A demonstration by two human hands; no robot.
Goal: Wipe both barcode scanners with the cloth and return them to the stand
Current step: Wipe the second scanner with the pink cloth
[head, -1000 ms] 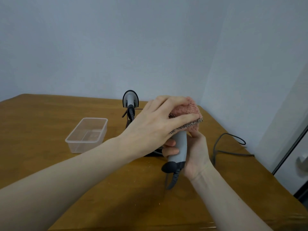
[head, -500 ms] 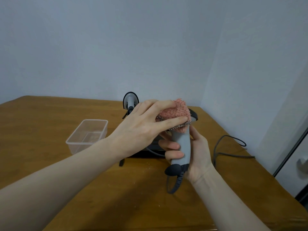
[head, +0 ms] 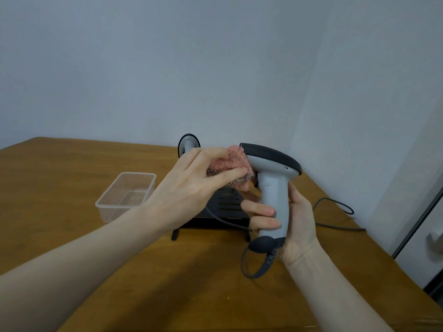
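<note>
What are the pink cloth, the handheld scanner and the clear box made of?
The cloth looks like fluffy terry fabric with a checked woven edge. The scanner seems matte grey plastic with a darker, possibly rubbery top. The box looks like thin see-through plastic, slightly glossy.

I count two barcode scanners, one held upright (head: 273, 188) and one on the stand (head: 188, 143). One pink cloth (head: 233, 164), one black stand (head: 225, 209), one clear plastic tub (head: 125, 196), two hands.
</note>
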